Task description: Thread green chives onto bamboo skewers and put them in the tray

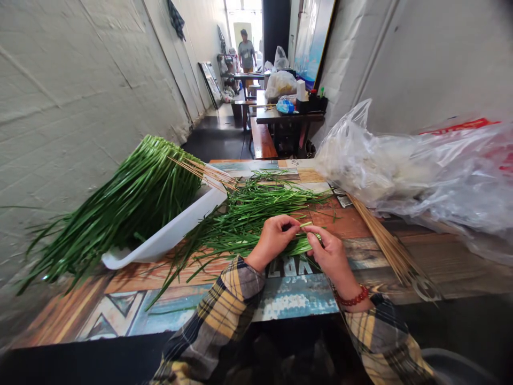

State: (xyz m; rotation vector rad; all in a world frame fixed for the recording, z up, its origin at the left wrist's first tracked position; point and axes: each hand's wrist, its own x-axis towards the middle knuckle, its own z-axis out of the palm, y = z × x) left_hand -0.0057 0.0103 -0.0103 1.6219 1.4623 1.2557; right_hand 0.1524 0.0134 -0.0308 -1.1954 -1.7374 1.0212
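My left hand point(277, 239) and my right hand point(329, 254) meet above the front of the table, fingertips almost together. Both are closed in a pinch on the pale ends of a few garlic chives point(306, 225). Beneath and behind them spreads a loose heap of garlic chives point(256, 207). To the left, a thick stack of garlic chives point(148, 171) lies in a white tray point(172, 233), its leaves hanging over the side. Several thin bamboo skewers point(206, 172) stick out from the stack's right end, over the tray's rim.
A bundle of bamboo skewers point(387, 240) lies right of my hands, partly beside a big clear plastic bag point(401, 166). The patterned wooden table point(296, 302) has its front edge near me. Farther back stand another table point(272, 113), a bench point(263, 140) and a person point(247, 52).
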